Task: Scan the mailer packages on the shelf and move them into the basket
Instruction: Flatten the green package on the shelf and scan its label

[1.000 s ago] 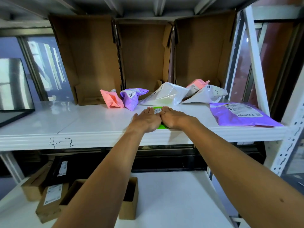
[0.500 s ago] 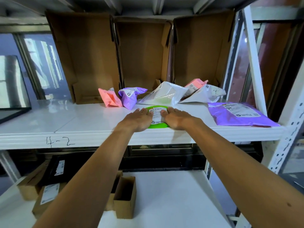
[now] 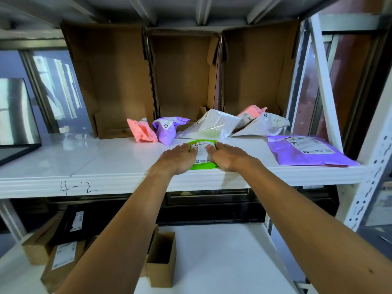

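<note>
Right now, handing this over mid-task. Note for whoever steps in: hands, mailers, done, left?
Hands: left hand and right hand flat, palms down, on the green mailer near the shelf front edge.
Mailers: six more on the shelf: pink mailer, small purple mailer, white mailer, second pink mailer, second white mailer, large purple mailer.
Done: nothing visibly; no basket or scanner in view.
Left: scan and move all seven.

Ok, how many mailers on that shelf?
7: green mailer under left hand and right hand; left pink mailer, small purple mailer beside it; centre white mailer, rear pink mailer, right white mailer; flat purple mailer rightmost. Some may be hidden.
</note>
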`<state>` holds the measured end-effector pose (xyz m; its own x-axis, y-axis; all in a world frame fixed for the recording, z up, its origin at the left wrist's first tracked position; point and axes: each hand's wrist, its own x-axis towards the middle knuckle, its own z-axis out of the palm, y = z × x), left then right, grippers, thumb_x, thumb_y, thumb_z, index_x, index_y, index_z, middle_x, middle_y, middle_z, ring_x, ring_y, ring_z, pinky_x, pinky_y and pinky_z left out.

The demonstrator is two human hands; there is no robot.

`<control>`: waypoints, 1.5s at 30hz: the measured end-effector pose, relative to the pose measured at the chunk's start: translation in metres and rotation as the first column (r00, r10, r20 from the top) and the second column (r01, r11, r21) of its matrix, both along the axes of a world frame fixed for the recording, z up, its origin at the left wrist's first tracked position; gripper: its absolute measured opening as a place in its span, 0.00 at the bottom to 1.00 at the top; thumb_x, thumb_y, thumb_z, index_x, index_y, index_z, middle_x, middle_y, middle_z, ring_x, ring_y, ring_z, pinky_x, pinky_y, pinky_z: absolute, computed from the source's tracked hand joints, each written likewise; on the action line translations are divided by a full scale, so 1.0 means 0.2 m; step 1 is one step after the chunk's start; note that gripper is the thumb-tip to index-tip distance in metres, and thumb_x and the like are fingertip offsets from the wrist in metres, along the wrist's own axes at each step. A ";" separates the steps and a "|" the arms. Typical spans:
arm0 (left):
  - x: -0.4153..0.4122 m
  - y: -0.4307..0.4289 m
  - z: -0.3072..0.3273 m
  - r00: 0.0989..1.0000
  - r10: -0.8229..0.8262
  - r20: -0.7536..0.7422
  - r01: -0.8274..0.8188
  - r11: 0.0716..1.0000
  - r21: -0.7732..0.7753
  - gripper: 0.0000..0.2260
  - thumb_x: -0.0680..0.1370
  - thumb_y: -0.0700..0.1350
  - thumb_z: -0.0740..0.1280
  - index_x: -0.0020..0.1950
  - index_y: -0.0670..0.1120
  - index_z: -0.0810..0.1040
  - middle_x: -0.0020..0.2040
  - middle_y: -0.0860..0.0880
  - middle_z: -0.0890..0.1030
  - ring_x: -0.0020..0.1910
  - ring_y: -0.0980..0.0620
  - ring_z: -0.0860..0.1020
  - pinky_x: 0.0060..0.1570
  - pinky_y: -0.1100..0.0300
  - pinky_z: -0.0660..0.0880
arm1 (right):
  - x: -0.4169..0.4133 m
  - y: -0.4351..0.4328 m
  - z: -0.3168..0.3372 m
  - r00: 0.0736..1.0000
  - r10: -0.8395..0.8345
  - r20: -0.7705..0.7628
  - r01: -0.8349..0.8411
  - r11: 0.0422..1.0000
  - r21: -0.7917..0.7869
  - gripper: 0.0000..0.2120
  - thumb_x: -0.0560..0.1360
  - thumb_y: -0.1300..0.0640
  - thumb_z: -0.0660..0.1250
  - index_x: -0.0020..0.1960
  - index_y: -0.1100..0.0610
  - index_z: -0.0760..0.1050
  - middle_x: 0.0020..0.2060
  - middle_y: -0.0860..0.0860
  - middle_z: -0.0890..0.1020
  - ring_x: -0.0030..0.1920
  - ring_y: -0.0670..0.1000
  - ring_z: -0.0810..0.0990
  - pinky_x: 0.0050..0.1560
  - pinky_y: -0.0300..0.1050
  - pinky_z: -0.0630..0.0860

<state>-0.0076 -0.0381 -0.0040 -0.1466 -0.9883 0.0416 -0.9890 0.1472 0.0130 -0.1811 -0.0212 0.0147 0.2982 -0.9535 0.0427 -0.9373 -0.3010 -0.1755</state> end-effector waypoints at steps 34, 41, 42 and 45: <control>0.04 0.01 0.00 0.755 0.109 -0.647 -0.231 0.967 -0.107 0.20 0.86 0.48 0.49 0.73 0.40 0.69 0.72 0.40 0.71 0.71 0.41 0.69 0.68 0.53 0.65 | -0.06 -0.17 -0.06 0.735 -0.284 0.615 0.407 0.911 -0.065 0.23 0.82 0.45 0.52 0.63 0.60 0.75 0.61 0.61 0.78 0.61 0.62 0.75 0.59 0.52 0.70; 0.01 0.02 0.00 0.702 0.110 -0.704 -0.277 0.953 -0.127 0.17 0.84 0.46 0.54 0.66 0.38 0.72 0.63 0.36 0.77 0.62 0.36 0.75 0.58 0.51 0.71 | -0.07 -0.15 -0.08 0.757 -0.274 0.593 0.415 0.903 -0.111 0.20 0.80 0.46 0.61 0.61 0.60 0.76 0.59 0.60 0.77 0.61 0.61 0.75 0.61 0.53 0.73; 0.01 0.03 0.00 0.702 0.109 -0.704 -0.278 0.952 -0.129 0.17 0.84 0.46 0.54 0.66 0.37 0.73 0.63 0.36 0.77 0.62 0.36 0.75 0.59 0.50 0.72 | -0.07 -0.15 -0.08 0.758 -0.268 0.595 0.412 0.904 -0.117 0.19 0.80 0.46 0.61 0.61 0.60 0.76 0.59 0.60 0.78 0.61 0.61 0.76 0.60 0.53 0.73; 0.01 0.03 0.00 0.692 0.113 -0.713 -0.282 0.951 -0.123 0.17 0.84 0.46 0.54 0.65 0.37 0.73 0.62 0.36 0.77 0.61 0.36 0.76 0.59 0.50 0.72 | -0.07 -0.14 -0.08 0.763 -0.257 0.593 0.403 0.907 -0.126 0.18 0.80 0.47 0.61 0.61 0.60 0.76 0.59 0.60 0.78 0.60 0.61 0.76 0.59 0.52 0.73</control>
<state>-0.0050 -0.0321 -0.0032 0.2053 -0.9449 0.2551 -0.7170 0.0322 0.6963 -0.1956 -0.0498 -0.0007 -0.1782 -0.9267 0.3309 -0.7479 -0.0910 -0.6576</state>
